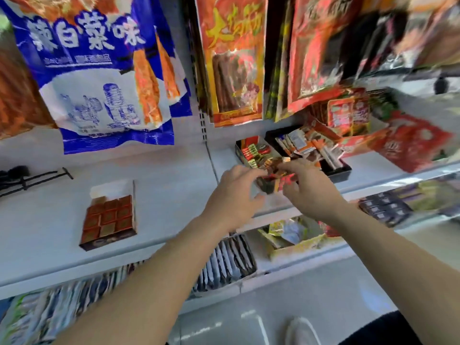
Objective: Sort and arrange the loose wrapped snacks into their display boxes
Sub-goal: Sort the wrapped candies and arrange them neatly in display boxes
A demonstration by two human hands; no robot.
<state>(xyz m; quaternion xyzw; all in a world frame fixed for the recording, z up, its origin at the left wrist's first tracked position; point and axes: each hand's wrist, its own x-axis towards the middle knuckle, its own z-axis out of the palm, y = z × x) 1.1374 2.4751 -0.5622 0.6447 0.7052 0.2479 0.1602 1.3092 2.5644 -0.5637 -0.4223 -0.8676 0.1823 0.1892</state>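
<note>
A single view was provided, taken by a wide-angle camera worn on the head. It was pointed forward and down, with the black display box kept just right of centre and seen from close by. Hanging bags above the box were cut off by the top edge; lower shelves and the floor below it were included.

A shop: printed foil snack bags hang above white metal shelves holding open cardboard display boxes.
</note>
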